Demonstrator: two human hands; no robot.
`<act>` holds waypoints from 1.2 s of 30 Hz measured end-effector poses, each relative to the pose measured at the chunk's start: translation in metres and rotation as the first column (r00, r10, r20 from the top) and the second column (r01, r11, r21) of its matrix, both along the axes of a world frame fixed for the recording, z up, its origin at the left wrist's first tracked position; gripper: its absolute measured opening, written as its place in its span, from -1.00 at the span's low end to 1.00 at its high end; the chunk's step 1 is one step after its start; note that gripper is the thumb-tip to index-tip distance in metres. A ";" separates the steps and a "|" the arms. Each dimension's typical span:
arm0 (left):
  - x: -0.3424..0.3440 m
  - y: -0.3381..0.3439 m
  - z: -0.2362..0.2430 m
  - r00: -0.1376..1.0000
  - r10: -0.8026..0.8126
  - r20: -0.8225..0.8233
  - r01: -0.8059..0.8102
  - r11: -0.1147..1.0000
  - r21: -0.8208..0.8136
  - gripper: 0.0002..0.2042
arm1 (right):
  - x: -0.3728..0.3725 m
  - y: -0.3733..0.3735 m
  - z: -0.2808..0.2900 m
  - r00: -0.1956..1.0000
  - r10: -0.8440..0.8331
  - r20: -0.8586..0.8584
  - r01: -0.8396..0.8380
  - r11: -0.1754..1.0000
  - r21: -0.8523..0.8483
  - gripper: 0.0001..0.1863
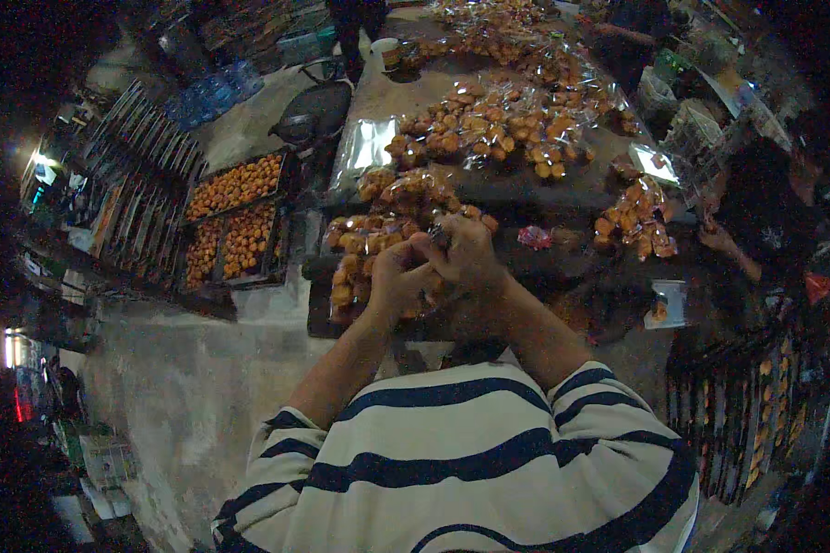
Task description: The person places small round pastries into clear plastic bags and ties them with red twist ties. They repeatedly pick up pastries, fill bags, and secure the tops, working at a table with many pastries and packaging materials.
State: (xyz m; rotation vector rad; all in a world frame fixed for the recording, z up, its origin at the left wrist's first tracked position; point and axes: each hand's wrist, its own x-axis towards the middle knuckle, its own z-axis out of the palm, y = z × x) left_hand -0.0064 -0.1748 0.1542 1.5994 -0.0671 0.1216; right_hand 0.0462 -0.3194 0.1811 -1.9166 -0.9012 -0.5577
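Observation:
My left hand [400,284] and my right hand [472,256] meet over the near edge of the table, fingers curled in and thumbs close together. They pinch what looks like the gathered neck of a clear plastic bag; the hands hide much of it. Beside my left hand lies a clear bag of round golden-brown baked pieces [349,281]. Just beyond my fingers sits another filled bag [415,192], shiny and bulging.
Many filled bags [498,124] spread across the table's far part. To the left, trays of baked pieces [235,189] stand near a slatted rack [143,217]. A pink packet [534,238] lies right of my hands. Another person's hand [717,240] shows at the right, near more bags [636,221].

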 end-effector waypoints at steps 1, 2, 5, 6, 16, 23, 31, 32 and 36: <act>0.010 0.001 -0.002 0.999 -0.034 0.042 0.031 0.997 0.066 -0.76 | 0.007 -0.002 -0.001 1.000 -0.008 -0.003 0.008 1.000 0.005 -0.70; 0.021 0.003 -0.004 0.997 -0.063 0.043 0.057 0.991 0.118 -0.75 | 0.015 -0.005 -0.003 0.999 -0.050 0.006 0.050 0.999 -0.018 -0.71; 0.064 0.017 -0.004 0.880 -0.136 -0.455 0.105 0.990 -0.092 -0.74 | 0.047 -0.012 -0.015 0.988 -0.131 -0.085 0.133 0.991 0.017 -0.72; 0.079 0.024 -0.003 0.898 -0.166 -0.407 0.178 0.984 -0.010 -0.74 | 0.062 -0.018 -0.022 0.973 -0.124 -0.197 0.145 0.985 0.098 -0.73; 0.180 0.055 -0.053 1.000 0.019 0.024 -0.029 0.391 0.920 -0.29 | 0.316 -0.149 -0.166 0.507 -0.797 0.327 0.835 0.362 -0.414 -0.78; 0.169 0.058 -0.036 0.973 0.049 0.226 -0.184 0.756 0.628 -0.27 | 0.315 -0.166 -0.069 0.791 -0.538 -0.293 0.373 0.802 -0.467 -0.64; 0.068 0.025 0.028 0.729 -0.678 -0.093 0.550 0.661 -0.510 -0.11 | 0.086 -0.110 0.135 0.749 0.404 -0.525 -0.649 0.607 -0.459 -0.72; 0.053 0.019 0.024 0.620 -0.780 -0.082 0.671 0.582 -0.460 -0.10 | 0.068 -0.098 0.139 0.698 0.525 -0.487 -0.715 0.544 -0.439 -0.71; 0.004 0.016 0.015 0.355 -0.930 -0.097 0.832 0.361 -0.421 -0.15 | 0.035 -0.075 0.129 0.448 0.728 -0.519 -0.878 0.468 -0.101 -0.69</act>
